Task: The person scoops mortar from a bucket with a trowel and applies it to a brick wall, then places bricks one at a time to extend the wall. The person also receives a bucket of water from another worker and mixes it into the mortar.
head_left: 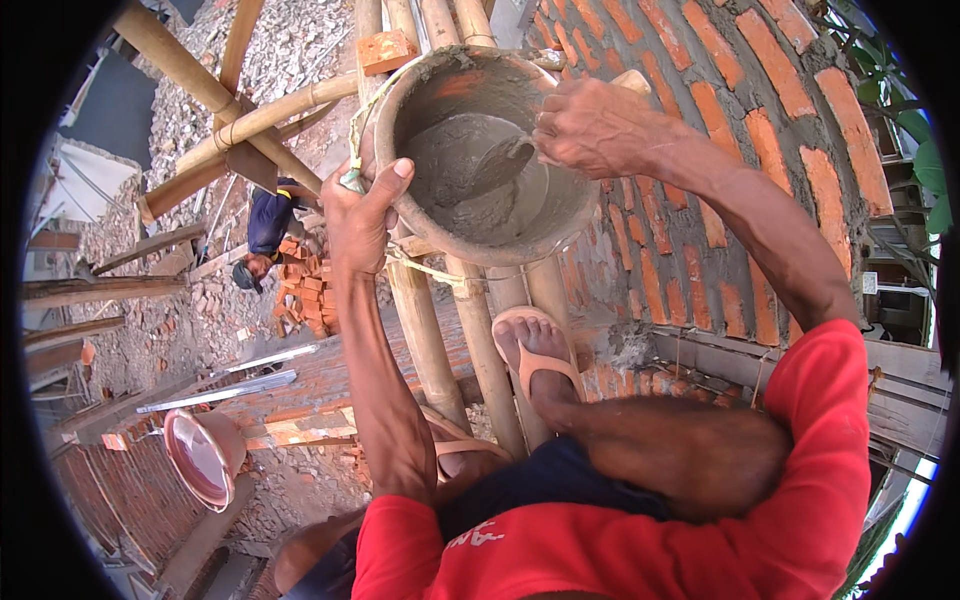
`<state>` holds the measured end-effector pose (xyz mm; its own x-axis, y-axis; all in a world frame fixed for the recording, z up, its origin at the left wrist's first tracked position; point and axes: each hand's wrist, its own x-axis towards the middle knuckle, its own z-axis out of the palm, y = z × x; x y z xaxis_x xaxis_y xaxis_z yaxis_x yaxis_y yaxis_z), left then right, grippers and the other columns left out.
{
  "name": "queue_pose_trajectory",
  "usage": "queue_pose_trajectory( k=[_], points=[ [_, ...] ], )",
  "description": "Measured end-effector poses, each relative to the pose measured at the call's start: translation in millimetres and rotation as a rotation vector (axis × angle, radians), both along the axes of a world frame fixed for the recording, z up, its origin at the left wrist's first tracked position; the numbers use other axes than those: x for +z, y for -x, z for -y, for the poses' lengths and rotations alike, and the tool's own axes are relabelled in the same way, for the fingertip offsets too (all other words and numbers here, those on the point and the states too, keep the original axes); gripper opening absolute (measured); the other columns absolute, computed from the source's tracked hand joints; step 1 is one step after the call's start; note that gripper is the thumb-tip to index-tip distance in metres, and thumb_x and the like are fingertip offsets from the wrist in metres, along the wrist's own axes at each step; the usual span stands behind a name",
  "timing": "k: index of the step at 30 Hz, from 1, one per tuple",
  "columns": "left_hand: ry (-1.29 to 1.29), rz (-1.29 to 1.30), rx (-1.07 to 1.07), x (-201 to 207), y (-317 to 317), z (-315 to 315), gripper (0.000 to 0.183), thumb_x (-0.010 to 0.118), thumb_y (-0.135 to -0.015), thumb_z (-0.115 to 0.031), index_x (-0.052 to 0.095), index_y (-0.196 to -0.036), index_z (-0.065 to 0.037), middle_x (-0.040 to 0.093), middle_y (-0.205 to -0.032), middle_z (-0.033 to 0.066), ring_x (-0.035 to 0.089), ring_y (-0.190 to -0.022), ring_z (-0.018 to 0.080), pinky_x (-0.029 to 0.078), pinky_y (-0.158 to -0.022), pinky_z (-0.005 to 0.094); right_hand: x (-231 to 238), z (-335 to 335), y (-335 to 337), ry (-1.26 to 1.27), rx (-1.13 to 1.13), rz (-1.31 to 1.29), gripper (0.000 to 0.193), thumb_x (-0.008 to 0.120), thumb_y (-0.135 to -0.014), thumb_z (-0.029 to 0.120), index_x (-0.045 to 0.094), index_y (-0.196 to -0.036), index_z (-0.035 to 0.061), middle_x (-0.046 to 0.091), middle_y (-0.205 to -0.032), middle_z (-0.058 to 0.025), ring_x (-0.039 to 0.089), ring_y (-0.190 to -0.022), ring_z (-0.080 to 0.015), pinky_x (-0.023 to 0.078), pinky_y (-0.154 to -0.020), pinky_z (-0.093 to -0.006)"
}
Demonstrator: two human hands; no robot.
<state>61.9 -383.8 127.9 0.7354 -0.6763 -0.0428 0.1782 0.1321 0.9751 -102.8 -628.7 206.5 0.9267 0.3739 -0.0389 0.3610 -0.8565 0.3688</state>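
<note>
A round bucket [488, 252] caked with grey mortar [455, 145] rests tilted on bamboo poles in front of me. My left hand [362, 215] grips its left rim, thumb on the edge, beside a knotted cord handle [356, 140]. My right hand [592, 128] is closed around a trowel, whose pale handle end [632, 82] sticks out past the fist. The trowel blade [492, 168] is coated in mortar and dips into the bucket, partly sunk. A single orange brick [387, 52] lies on the poles just beyond the bucket.
Bamboo poles [480, 365] carry my sandalled feet high above rubble ground. A brick wall [720, 130] with wet joints rises at the right. Crossed bamboo and timber [260, 140] stand at the left. Below are a bending person [268, 230], piled bricks [308, 290] and a pinkish bucket [205, 455].
</note>
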Motion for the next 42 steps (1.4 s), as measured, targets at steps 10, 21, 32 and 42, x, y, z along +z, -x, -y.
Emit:
queue_pose_trajectory(
  k=[10, 21, 32, 42],
  points=[
    [-0.023, 0.024, -0.022, 15.6, 7.9, 9.8, 0.037, 0.087, -0.079, -0.027, 0.069, -0.097, 0.0, 0.06, -0.067, -0.0012, 0.047, -0.05, 0.0055, 0.034, -0.045, 0.0219, -0.3, -20.6, -6.0, 0.237, -0.345, -0.208, 0.026, 0.069, -0.091, 0.028, 0.074, -0.08, 0.005, 0.07, -0.081, -0.012, 0.07, -0.078, -0.0235, 0.058, -0.07, -0.0403],
    [-0.071, 0.043, -0.108, 26.0, 14.1, 12.0, 0.042, 0.083, -0.083, -0.021, 0.069, -0.114, 0.004, 0.062, -0.074, -0.0024, 0.048, -0.056, 0.0049, 0.037, -0.05, 0.022, 11.1, -3.9, -2.7, 0.271, -0.424, -0.217, 0.023, 0.069, -0.089, 0.022, 0.07, -0.079, 0.0022, 0.064, -0.076, -0.0146, 0.07, -0.081, -0.0301, 0.053, -0.069, -0.0438],
    [-0.035, 0.026, -0.046, 13.0, 12.7, 14.1, 0.042, 0.084, -0.081, -0.03, 0.07, -0.108, -0.002, 0.054, -0.069, -0.0068, 0.04, -0.051, 0.0018, 0.029, -0.046, 0.0194, 0.7, -18.5, -3.1, -0.886, -1.201, -0.761, 0.054, 0.058, -0.103, 0.04, 0.062, -0.067, -0.0008, 0.052, -0.06, -0.0125, 0.051, -0.052, -0.0214, 0.044, -0.053, -0.0415],
    [-0.055, 0.032, -0.009, 5.9, 2.9, 4.5, 0.043, 0.085, -0.081, -0.029, 0.069, -0.109, 0.0, 0.059, -0.07, -0.0027, 0.046, -0.052, 0.0046, 0.034, -0.045, 0.0212, -10.7, -30.6, -19.7, 0.161, -0.42, 0.047, 0.033, 0.063, -0.097, 0.029, 0.071, -0.075, 0.0051, 0.069, -0.073, -0.009, 0.066, -0.068, -0.0221, 0.053, -0.066, -0.0381]
  ],
)
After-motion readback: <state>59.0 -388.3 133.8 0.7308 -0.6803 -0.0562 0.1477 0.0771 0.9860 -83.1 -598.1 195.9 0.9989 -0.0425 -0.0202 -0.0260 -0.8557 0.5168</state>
